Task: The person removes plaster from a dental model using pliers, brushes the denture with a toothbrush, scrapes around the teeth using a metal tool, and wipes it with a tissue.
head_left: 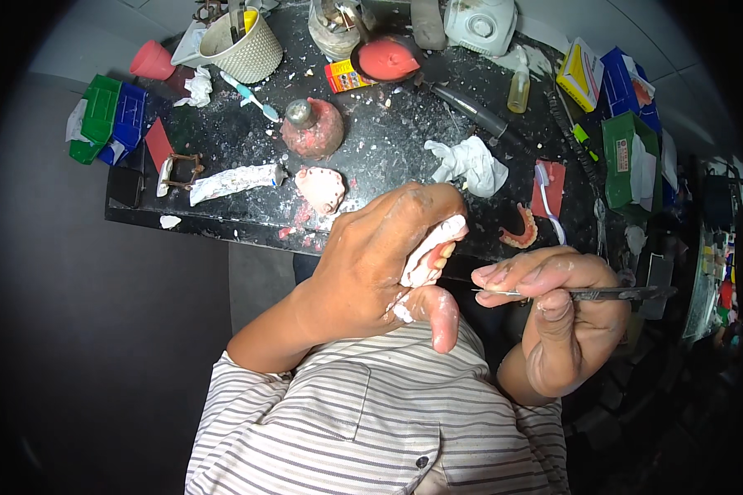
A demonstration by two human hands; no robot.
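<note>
My left hand [363,256] is closed around a white plaster dental cast [422,262] with pink gum material and several yellowish teeth along its side. White smears mark the thumb, which sticks out below the cast. To the right, my right hand [574,301] pinches a thin carving tool [623,293] with a dark handle. Its fine metal tip points left toward the cast, apart from it. Beyond my hands, on the black bench, lie a pink-and-cream denture [518,228], a crumpled white tissue [473,167] and another plaster cast [320,190].
The bench [215,111] is strewn with white and pink crumbs. On it are a round pink-stained burner [313,132], a tube [233,183], a pan of pink wax [390,59], a woven basket [243,51], and a toothbrush [544,183]. Green and blue bins [630,165] stand at both sides.
</note>
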